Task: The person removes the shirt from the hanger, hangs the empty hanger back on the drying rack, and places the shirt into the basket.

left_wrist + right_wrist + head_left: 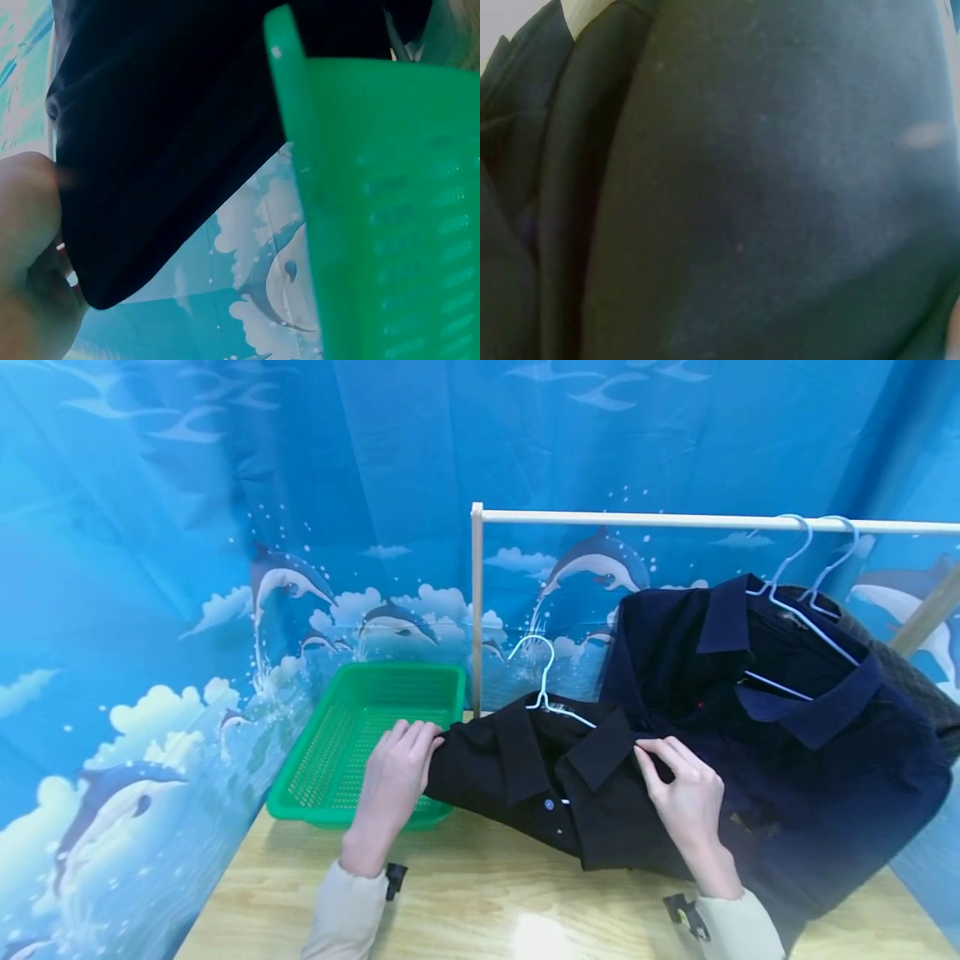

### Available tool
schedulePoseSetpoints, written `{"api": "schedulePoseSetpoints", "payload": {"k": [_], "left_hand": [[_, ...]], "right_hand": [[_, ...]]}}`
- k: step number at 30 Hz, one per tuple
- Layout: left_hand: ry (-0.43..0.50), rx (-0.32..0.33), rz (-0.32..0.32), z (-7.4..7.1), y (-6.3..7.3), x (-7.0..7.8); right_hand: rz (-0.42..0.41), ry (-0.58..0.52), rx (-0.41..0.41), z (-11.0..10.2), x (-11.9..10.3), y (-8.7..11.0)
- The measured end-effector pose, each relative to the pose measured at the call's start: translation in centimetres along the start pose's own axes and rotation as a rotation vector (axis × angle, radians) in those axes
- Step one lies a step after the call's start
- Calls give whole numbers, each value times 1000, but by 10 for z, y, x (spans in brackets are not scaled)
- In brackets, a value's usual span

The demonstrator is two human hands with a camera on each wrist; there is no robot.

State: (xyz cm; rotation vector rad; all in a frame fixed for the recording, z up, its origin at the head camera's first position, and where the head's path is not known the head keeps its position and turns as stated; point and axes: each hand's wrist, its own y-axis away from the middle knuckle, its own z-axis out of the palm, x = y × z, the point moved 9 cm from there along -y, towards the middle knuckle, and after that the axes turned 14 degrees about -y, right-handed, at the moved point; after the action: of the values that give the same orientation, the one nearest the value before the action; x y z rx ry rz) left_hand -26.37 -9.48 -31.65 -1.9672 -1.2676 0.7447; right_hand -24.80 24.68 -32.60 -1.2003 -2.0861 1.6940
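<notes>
Both hands hold a black collared shirt (480, 760) with a light wire hanger (544, 681) inside its neck. Above the collar the hanger's hook stands free, apart from the rail. My left hand (397, 768) pinches the shirt's left shoulder side, over the edge of a green basket (303, 768). At the collar's right, my right hand (684, 789) pinches the cloth between thumb and finger. The left wrist view shows dark cloth (165, 135) beside the fingers and the basket wall. Dark fabric (765, 172) fills most of the right wrist view, and only a sliver of skin shows.
A white rail (637, 518) on a wooden post (477, 610) crosses behind. From it hang a navy shirt (637, 643) and a grey garment (911, 668) on light blue hangers, close to my right hand. All stand on a wooden table (465, 893) before a dolphin-print curtain (360, 485).
</notes>
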Motion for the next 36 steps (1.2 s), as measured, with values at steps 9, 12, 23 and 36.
{"api": "schedulePoseSetpoints", "payload": {"k": [9,12,23,36], "left_hand": [[-25,-47,8,9,-1,7],[-14,-46,12,10,-3,10],[155,-39,-52,15,-12,25],[257,-17,-122,9,-19,28]], "right_hand": [[-5,-3,-1,3,1,2],[-12,-11,2,4,0,1],[-31,-64,18,11,-7,5],[-69,-148,31,12,-18,5]]}}
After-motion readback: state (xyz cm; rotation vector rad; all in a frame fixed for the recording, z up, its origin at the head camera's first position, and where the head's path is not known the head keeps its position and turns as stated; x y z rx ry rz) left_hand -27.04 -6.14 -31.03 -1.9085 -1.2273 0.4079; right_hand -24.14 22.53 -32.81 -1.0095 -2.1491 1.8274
